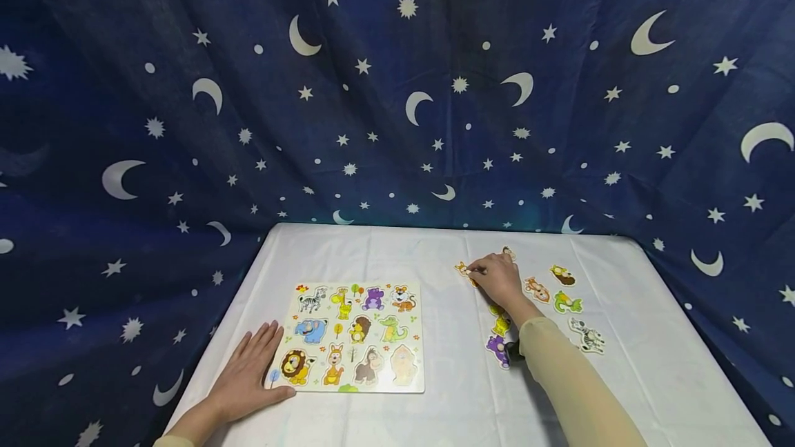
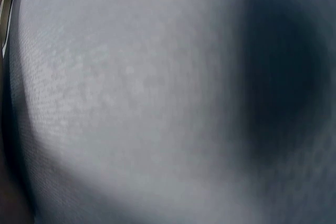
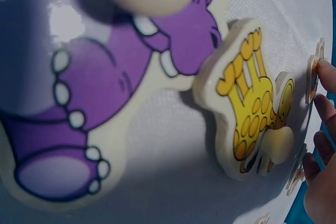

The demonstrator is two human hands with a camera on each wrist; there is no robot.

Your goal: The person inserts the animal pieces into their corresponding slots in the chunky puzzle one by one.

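Note:
My left hand (image 1: 251, 371) lies flat with spread fingers at the left edge of a wooden animal puzzle board (image 1: 348, 389); the thumb rests at its lower left corner. To the right of the board, my right hand (image 1: 497, 278) pinches an orange kangaroo puzzle piece (image 1: 462, 268) at the far part of the table. The fingers cover much of that piece. In the right wrist view, the curled fingers (image 3: 326, 109) show at the right edge. Nearer that camera lie a purple hippo piece (image 3: 100, 85) and a yellow giraffe piece (image 3: 254, 103), both with round knobs.
Around my right arm lie a tiger piece (image 1: 537, 290), a hedgehog piece (image 1: 562, 275), a green crocodile piece (image 1: 568, 302) and a zebra piece (image 1: 586, 335). Another piece (image 1: 508, 252) is partly hidden behind the right hand. A starry blue curtain (image 1: 385, 123) hangs behind the white table.

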